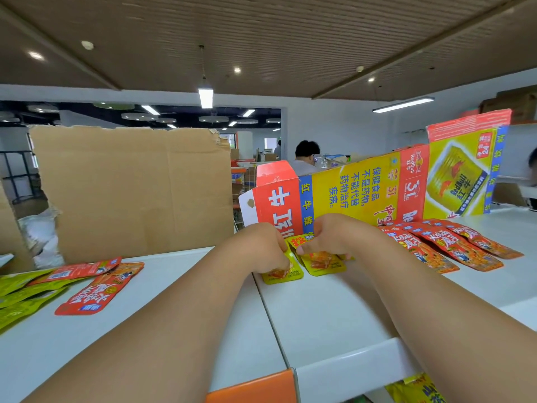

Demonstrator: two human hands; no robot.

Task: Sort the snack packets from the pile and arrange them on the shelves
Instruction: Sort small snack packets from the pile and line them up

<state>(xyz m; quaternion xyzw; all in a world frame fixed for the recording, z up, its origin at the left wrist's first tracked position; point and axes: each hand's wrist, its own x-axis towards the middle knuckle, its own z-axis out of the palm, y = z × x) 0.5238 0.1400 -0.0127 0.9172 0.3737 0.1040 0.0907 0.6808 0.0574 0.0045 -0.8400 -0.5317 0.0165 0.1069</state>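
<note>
Both my hands reach over the white top shelf (319, 309). My left hand (261, 248) pinches a small yellow snack packet (283, 274) that lies on the shelf. Right beside it, my right hand (328, 237) holds a second yellow packet (327, 264) by its upper part. A fanned row of red packets (453, 248) lies to the right of my hands. At the far left lie two red packets (93, 289) and several green packets (23, 298).
A flattened red and yellow drink carton (363, 190) stands behind my hands. A brown cardboard sheet (136, 190) stands at the back left. More yellow packets (418, 389) show on a lower shelf. A person (306, 158) sits in the background.
</note>
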